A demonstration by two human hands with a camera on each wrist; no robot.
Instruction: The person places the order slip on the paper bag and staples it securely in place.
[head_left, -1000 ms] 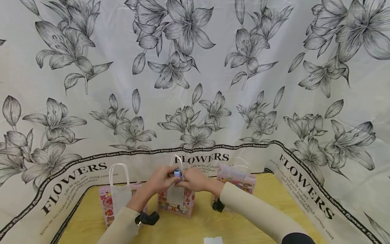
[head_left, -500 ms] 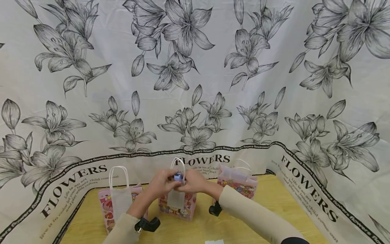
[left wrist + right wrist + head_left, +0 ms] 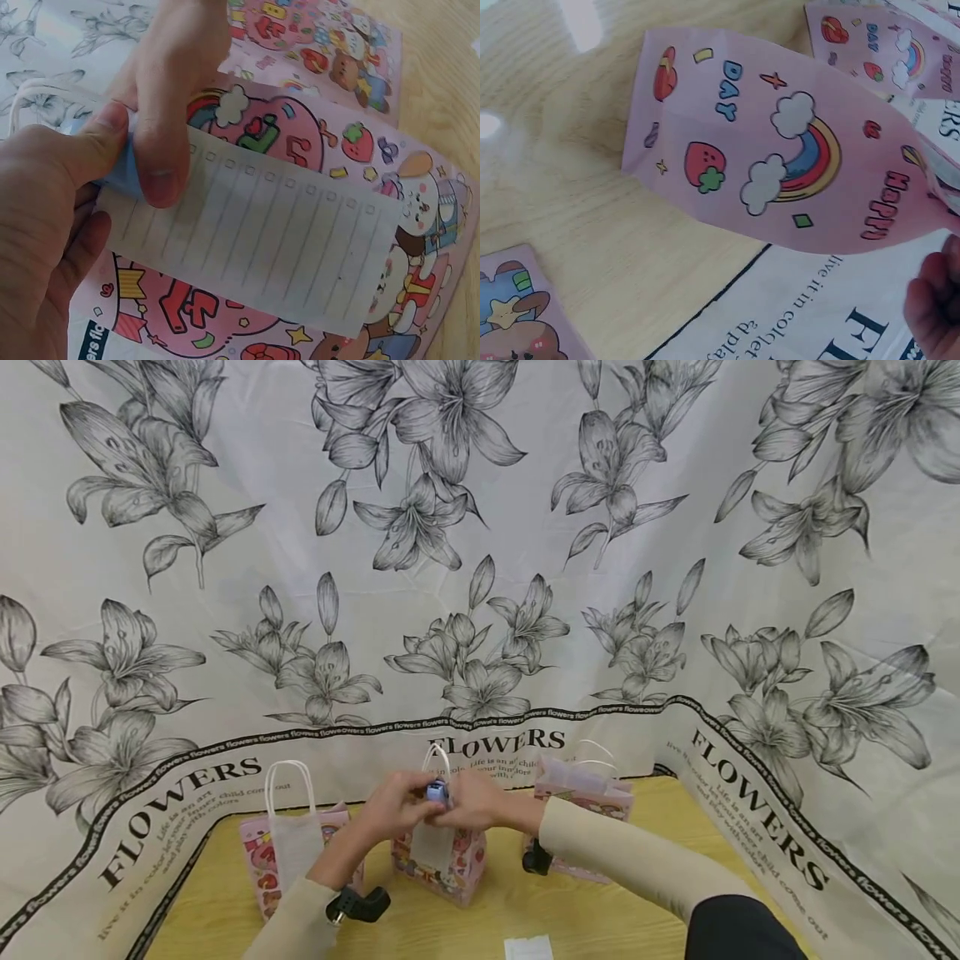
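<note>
Item: middle pink gift bag (image 3: 470,864), upright on the table (image 3: 600,927); lined checklist sheet (image 3: 262,232) across its front. Left hand (image 3: 401,803): thumb and fingers curled, pinching a small blue device (image 3: 437,792) at the sheet's top. Right hand (image 3: 476,799): thumb pressing sheet beside device, far fingers partly hidden, pinching. Note: I'd hold edges square, keep the white handle (image 3: 56,85) clear, press evenly.

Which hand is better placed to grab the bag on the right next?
Probably the right hand: it's nearer that bag, and its sleeve crosses in front; the left hand is farther away.
</note>
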